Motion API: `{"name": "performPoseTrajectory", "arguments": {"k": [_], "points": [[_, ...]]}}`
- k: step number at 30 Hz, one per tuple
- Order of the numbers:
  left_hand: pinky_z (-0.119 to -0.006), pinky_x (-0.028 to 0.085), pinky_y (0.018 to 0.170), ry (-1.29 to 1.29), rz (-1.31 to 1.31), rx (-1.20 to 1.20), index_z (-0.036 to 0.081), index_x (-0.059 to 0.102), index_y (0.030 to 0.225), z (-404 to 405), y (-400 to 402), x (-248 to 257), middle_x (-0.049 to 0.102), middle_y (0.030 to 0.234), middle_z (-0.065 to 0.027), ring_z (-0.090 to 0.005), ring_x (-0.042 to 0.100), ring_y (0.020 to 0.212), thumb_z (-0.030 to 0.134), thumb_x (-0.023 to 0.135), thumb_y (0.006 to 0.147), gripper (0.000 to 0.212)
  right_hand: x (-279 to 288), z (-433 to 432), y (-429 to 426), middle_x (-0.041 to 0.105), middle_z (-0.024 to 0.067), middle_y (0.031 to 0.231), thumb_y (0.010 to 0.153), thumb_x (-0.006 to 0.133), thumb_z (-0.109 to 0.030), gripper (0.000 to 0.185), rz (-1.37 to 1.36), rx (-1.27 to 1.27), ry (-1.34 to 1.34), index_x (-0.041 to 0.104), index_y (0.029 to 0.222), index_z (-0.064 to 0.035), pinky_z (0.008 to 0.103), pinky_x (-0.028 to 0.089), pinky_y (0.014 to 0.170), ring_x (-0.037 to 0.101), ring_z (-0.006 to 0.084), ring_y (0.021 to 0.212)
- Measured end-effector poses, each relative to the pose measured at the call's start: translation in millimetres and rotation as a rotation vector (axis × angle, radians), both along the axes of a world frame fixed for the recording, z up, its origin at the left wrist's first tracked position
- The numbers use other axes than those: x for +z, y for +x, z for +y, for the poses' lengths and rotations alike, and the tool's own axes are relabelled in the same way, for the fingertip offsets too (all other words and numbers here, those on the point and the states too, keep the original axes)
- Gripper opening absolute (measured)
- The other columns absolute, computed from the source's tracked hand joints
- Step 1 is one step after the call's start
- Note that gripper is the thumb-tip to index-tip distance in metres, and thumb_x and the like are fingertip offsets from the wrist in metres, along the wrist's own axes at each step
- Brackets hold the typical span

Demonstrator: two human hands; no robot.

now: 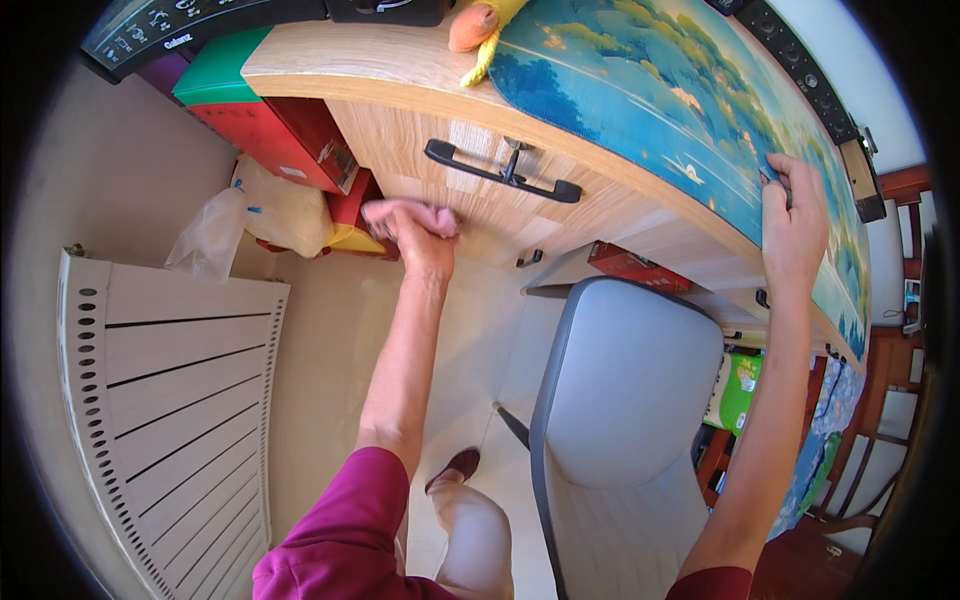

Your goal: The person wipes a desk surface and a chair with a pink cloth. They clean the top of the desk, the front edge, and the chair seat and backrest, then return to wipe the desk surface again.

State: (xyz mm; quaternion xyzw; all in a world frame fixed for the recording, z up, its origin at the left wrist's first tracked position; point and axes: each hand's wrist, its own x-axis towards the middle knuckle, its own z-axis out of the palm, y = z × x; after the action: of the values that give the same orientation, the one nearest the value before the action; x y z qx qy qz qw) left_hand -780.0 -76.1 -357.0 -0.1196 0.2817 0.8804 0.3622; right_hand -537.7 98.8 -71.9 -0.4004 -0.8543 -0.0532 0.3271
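My left hand is closed round a crumpled pink cloth, slightly blurred, close to the wooden cabinet door below its black handle. A small key-like piece stands at the lock by that handle. On the right, my right hand is over the blue landscape-patterned desk mat, thumb and fingers pinching a small dark object whose kind I cannot tell.
A grey chair stands beneath my right arm. Left of the cabinet are red boxes and plastic bags. A white radiator lines the left wall. A yellow toy lies on the desktop.
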Motion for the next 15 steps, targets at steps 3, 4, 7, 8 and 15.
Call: {"name": "performPoseTrajectory", "arguments": {"k": [3,4,7,8,15], "points": [[-0.035,0.030,0.061,0.024,-0.113,-0.129,0.014,0.021,0.050,6,0,-29,0.024,0.051,-0.0019,-0.0171,0.027,0.052,0.030,0.043,0.077,0.038,1,3,9,0.060,0.0110,0.095,0.080,0.048,-0.012,0.023,-0.027,0.008,0.039,0.061,0.098,-0.0033,0.0323,0.045,0.080,0.059,0.0248,0.088],[-0.034,0.030,0.060,0.029,-0.121,-0.147,0.014,0.022,0.050,1,-7,-55,0.024,0.051,-0.0022,-0.0173,0.027,0.052,0.029,0.043,0.076,0.036,-1,4,9,0.060,0.0108,0.095,0.081,0.048,-0.012,0.024,-0.009,0.039,0.003,0.061,0.098,-0.0030,0.0313,0.045,0.079,0.059,0.0238,0.088],[-0.035,0.022,0.051,-0.053,-0.276,-0.097,0.017,0.020,0.048,0,-17,-104,0.023,0.049,-0.0009,-0.0184,0.026,0.049,0.031,0.048,0.069,0.038,-4,7,8,0.061,0.0098,0.094,0.082,0.048,-0.013,0.025,0.010,0.068,-0.043,0.061,0.100,-0.0027,0.0283,0.045,0.079,0.059,0.0206,0.086],[-0.035,0.023,0.051,-0.100,-0.252,-0.112,0.018,0.020,0.048,0,-16,-119,0.023,0.049,-0.0008,-0.0185,0.026,0.049,0.033,0.048,0.069,0.038,-3,8,9,0.062,0.0093,0.094,0.083,0.048,-0.013,0.025,0.009,0.067,-0.046,0.062,0.101,-0.0027,0.0273,0.045,0.079,0.059,0.0195,0.086],[-0.038,0.025,0.046,-0.319,-0.320,-0.125,0.018,0.025,0.059,31,8,-194,0.025,0.049,-0.0003,-0.0188,0.025,0.046,0.048,0.039,0.082,0.039,1,22,26,0.062,0.0052,0.093,0.086,0.047,-0.019,0.028,-0.058,0.111,-0.060,0.062,0.104,-0.0040,0.0228,0.041,0.082,0.055,0.0115,0.084]]}}
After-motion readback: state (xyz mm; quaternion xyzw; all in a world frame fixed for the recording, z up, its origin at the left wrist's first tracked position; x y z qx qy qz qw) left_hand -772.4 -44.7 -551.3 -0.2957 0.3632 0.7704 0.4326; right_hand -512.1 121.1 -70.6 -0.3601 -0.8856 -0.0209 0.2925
